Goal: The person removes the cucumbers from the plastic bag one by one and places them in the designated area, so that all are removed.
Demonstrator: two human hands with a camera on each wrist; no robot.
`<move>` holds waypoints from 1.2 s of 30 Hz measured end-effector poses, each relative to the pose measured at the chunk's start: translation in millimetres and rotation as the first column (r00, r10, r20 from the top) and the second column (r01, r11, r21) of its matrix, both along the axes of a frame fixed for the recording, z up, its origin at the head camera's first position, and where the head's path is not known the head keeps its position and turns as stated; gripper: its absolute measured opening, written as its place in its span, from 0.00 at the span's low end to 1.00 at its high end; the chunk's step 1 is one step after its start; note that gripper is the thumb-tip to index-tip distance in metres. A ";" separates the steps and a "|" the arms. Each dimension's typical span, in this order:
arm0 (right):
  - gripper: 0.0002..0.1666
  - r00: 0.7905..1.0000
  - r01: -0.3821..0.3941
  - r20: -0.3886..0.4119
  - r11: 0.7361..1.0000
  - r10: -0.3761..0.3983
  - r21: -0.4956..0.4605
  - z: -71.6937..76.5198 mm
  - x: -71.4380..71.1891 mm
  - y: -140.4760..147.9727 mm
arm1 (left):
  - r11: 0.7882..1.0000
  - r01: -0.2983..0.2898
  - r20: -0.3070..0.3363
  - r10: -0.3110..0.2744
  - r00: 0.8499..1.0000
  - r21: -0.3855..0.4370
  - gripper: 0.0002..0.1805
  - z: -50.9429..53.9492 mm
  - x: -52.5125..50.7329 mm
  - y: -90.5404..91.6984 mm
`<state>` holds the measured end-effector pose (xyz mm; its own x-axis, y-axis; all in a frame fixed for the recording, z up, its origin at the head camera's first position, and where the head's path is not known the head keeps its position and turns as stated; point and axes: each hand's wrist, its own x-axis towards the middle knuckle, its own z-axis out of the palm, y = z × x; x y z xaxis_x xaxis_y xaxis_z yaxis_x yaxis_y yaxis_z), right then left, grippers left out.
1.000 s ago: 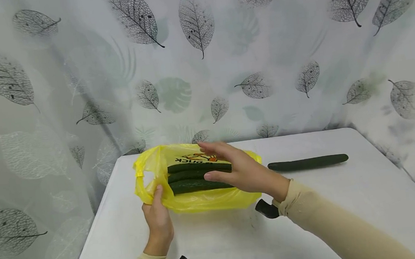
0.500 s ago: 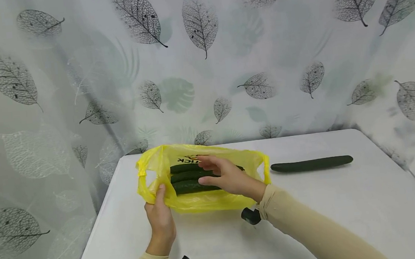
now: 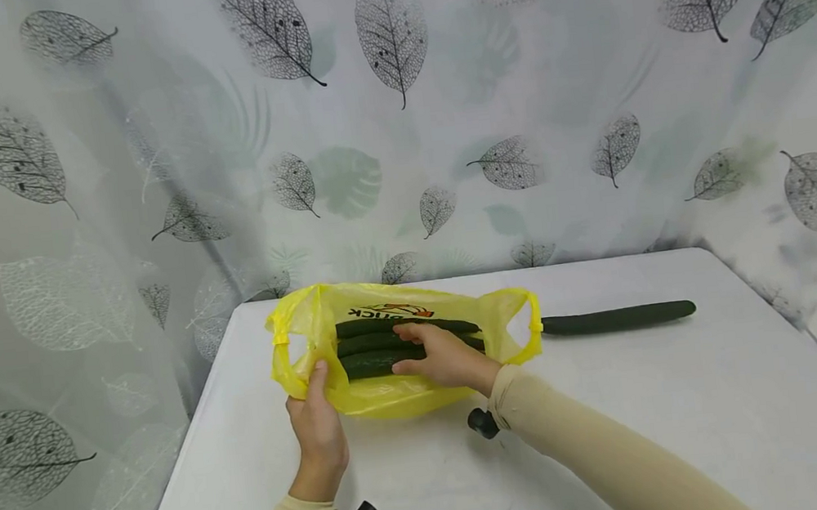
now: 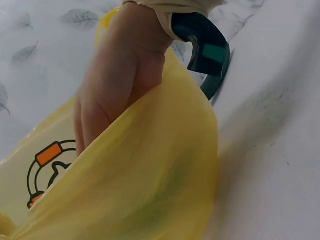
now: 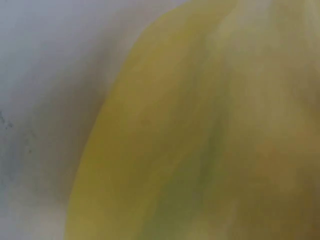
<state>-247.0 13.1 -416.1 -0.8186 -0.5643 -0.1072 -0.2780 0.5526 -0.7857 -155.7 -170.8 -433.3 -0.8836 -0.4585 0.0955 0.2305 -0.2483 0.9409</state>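
In the head view, my left hand grips the left edge of a yellow plastic bag, thumb over the rim. Several dark green cucumbers lie side by side in its open mouth. My right hand reaches over the bag's front edge, thumb and fingers spread apart above the cucumbers; whether the fingertips touch them is unclear. The left wrist view shows the right hand inside the bag, its fingertips hidden by the plastic. Blurred yellow bag fills most of the right wrist view.
Another cucumber lies on the white table to the right, its left end close to the bag's right handle. A leaf-patterned curtain hangs behind and beside the table.
My right hand has moved left and down into the bag mouth over the cucumbers. The bag's right handle has come into view, spread outward. My left hand keeps its hold on the bag.
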 end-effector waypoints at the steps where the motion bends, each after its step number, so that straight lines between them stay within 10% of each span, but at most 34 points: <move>1: 0.42 1.000 -0.001 -0.001 1.000 0.001 0.014 -1.5 -0.6 -0.8 | 1.000 -0.005 0.001 0.005 1.000 -0.002 0.21 0.1 0.1 0.2; 36: 0.34 0.976 0.020 -0.212 0.939 0.056 0.344 -21.7 0.4 -7.9 | 1.000 -0.008 0.001 0.008 1.000 -0.008 0.20 -1.5 0.0 1.2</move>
